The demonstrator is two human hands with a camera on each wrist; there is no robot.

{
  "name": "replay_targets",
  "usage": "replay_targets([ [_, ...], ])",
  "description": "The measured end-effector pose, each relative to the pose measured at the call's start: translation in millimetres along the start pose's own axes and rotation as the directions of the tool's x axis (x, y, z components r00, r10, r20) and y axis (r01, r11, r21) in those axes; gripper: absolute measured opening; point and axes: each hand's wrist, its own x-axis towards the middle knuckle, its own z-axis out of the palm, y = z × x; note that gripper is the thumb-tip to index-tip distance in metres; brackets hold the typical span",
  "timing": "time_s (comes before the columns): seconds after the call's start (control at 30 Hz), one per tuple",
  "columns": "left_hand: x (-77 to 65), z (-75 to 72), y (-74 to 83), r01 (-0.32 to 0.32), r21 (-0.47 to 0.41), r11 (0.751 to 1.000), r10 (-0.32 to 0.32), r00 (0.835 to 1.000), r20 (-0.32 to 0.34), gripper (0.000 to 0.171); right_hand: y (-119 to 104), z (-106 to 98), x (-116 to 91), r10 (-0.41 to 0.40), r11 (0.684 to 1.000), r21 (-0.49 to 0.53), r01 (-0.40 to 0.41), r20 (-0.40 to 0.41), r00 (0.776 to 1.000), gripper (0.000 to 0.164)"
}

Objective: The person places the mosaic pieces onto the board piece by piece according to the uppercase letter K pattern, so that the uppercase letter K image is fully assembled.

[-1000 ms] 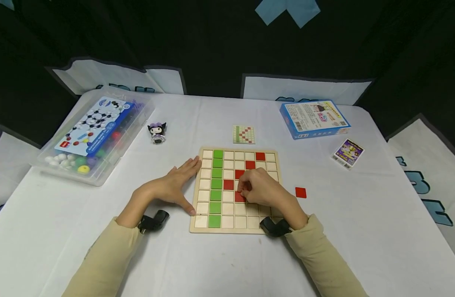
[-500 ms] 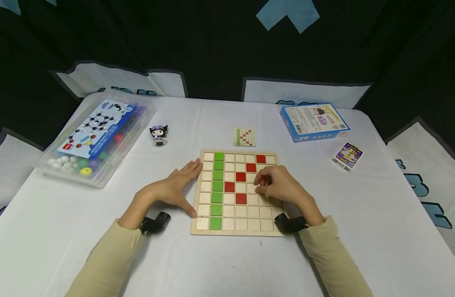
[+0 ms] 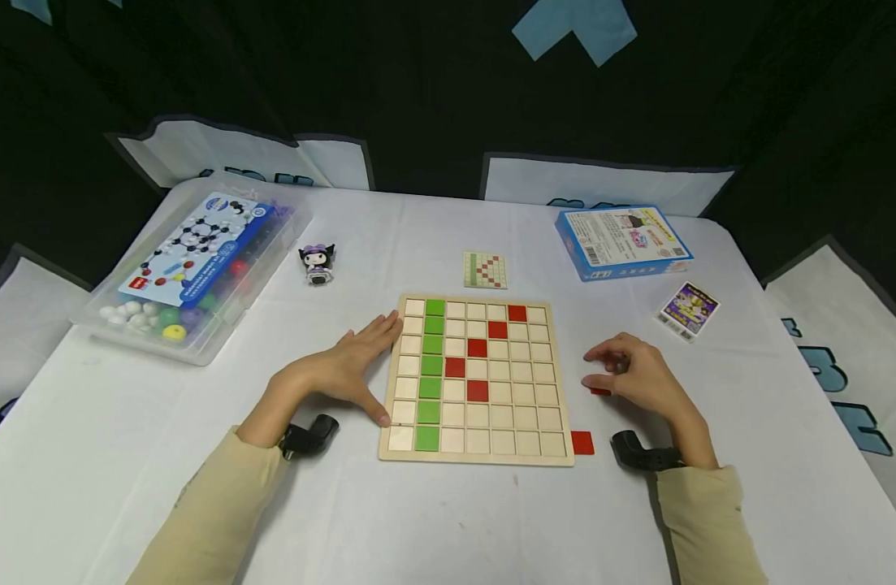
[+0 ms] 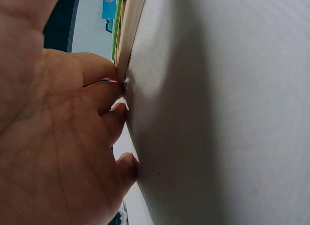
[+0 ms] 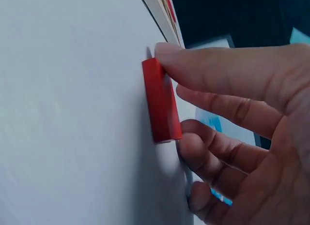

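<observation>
A square wooden board (image 3: 489, 451) with a grid of recesses lies in the middle of the table. One column holds green tiles (image 3: 432, 344), and several red tiles sit in a diagonal plus one lower red tile (image 3: 478, 391). My left hand (image 3: 345, 366) is spread along the board's left edge, fingertips and thumb against it. Right of the board, my right hand (image 3: 634, 375) pinches a red tile (image 5: 161, 101) between thumb and fingers, close over the table. A second loose red tile (image 3: 582, 443) lies beside the board's lower right corner.
A small pattern card (image 3: 485, 270) lies behind the board. A clear plastic case (image 3: 209, 325) of coloured balls stands at left, near a small figurine (image 3: 318, 264). At right are a blue box (image 3: 623, 244) and a small card pack (image 3: 689, 310).
My right hand has moved from the lower red tile on the board to the right, to a red tile on the table. The left hand stays at the board's edge.
</observation>
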Motion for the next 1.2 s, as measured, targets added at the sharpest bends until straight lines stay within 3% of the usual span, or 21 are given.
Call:
replay_targets([
  [0.4,0.1,-1.9,2.5,0.007,0.0,1.0,-0.007,1.0,0.008,0.133,14,-20,-11,0.054,0.997,0.044,-0.059,0.116,0.992,0.03],
  [0.8,-0.2,-2.2,1.8,0.006,-0.005,1.0,-0.006,1.0,0.009,0.133,13,-12,-4,0.025,0.999,0.041,-0.028,0.061,0.998,0.019],
  [1.2,0.5,-2.1,2.2,-0.001,0.0,1.0,0.001,1.0,0.009,0.133,-5,-1,0,0.027,0.998,0.05,-0.028,0.021,0.999,0.016],
])
